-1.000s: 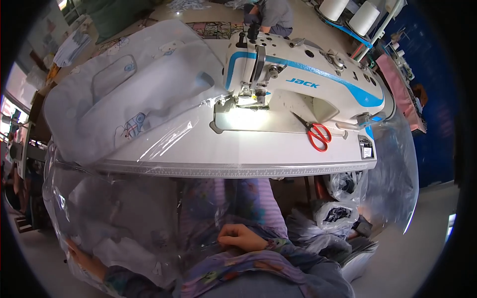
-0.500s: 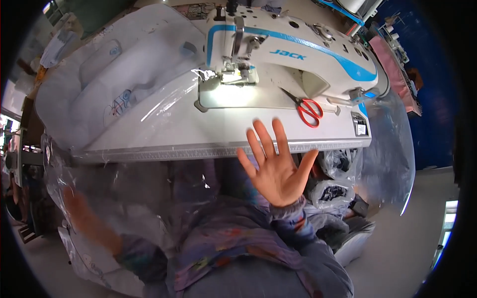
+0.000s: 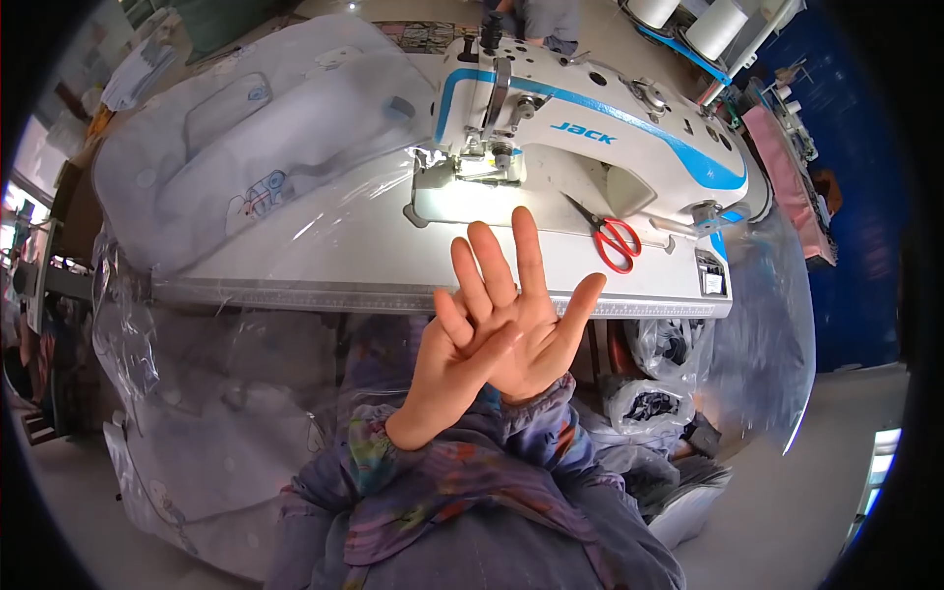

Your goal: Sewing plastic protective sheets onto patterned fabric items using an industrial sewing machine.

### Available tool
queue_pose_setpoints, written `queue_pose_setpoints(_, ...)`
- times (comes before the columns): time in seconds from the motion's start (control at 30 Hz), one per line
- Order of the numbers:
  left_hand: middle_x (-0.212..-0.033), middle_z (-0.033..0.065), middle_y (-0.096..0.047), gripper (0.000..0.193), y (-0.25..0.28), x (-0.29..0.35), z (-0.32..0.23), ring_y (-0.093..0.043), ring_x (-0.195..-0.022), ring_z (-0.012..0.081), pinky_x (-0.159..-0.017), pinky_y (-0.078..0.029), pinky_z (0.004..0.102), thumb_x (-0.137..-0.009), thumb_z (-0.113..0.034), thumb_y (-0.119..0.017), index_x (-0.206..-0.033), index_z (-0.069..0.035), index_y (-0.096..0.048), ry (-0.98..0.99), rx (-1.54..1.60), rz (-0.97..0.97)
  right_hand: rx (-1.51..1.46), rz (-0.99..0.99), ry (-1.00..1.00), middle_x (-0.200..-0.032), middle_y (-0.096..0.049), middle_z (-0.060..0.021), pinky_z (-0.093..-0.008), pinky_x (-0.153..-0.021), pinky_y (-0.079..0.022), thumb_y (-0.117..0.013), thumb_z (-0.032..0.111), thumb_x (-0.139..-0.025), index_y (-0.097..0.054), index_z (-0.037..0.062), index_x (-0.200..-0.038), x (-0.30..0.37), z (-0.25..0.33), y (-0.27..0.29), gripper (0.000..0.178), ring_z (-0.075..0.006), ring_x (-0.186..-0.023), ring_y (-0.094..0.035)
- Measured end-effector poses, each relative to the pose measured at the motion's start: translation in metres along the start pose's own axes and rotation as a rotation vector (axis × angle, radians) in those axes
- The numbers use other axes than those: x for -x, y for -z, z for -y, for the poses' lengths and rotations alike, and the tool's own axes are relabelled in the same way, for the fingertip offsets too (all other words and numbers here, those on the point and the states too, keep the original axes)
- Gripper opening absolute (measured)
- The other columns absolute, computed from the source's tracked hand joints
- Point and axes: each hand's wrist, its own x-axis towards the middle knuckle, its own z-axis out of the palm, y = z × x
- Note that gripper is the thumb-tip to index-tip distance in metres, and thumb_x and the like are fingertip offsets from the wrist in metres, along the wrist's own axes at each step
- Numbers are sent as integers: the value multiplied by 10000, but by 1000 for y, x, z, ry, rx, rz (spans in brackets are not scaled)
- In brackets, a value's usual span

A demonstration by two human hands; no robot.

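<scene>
My right hand is raised flat, palm up toward me, fingers spread, in front of the sewing table's front edge. My left hand lies crossed over it from the left, fingers straight and pressed against the right palm. Neither hand holds anything. Behind them stands a white and blue sewing machine, lit at the needle, with red-handled scissors lying on its bed. White padded fabric pieces in clear plastic cover the table's left half.
More clear plastic with white pieces hangs down at my left by my knees. Plastic bags of dark scraps sit under the table on the right. Thread cones stand at the back right; another person is beyond the machine.
My left hand came up from the plastic at the lower left and now lies across my right palm. My right hand has stayed raised and open since half a second ago.
</scene>
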Motion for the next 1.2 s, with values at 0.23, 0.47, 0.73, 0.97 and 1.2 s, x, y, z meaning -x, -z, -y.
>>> queue_pose_setpoints(0.23, -1153, 29, -624, 260, 2, 2, 9, -575, -1070, 76, -885, -459, 248, -1019, -99, -574, -1261, -3, -562, -6, 78, -112, 108, 49, -18, -1678, -54, -141, -556, -1227, -158, -178, 806, -924, 36, 240, -1615, -3, -10, 1, 918, -381, -1541, -38)
queue_pose_setpoints(0.47, -1023, 19, -674, 206, 2, -4, 4, -583, -950, 56, -789, -458, 237, -1010, -153, -616, -1112, 22, -651, 55, 225, -164, 111, -14, 31, -1676, -132, -96, -508, -1159, -330, -178, 802, -929, -2, 179, -1618, 2, -13, 3, 946, -418, -1500, -220)
queue_pose_setpoints(0.73, -959, 37, -655, 123, 7, -6, 6, -598, -926, 74, -762, -467, 243, -966, -92, -644, -1041, 4, -628, -73, -177, -115, -68, -33, 23, -1530, -351, -323, -390, -1043, -463, -103, 703, -988, -34, 126, -1613, 10, -15, 9, 854, -442, -1419, -385)
queue_pose_setpoints(0.97, -1199, 30, -597, 281, 13, -7, 22, -577, -1096, 99, -876, -496, 290, -1081, -250, -484, -1272, -55, -548, 131, 348, -205, 370, -246, 5, -1641, -180, -201, -436, -1126, -387, -198, 773, -950, -83, 189, -1619, 2, -25, -3, 896, -423, -1439, -344)
queue_pose_setpoints(1.2, -1169, 25, -627, 254, 8, -9, 5, -581, -1108, 89, -904, -470, 277, -1049, -210, -558, -1230, -36, -592, 242, 487, -185, 67, -318, 54, -1680, -68, -135, -516, -1218, -191, -301, 840, -890, -93, 197, -1621, 0, -16, -9, 995, -401, -1516, -165)
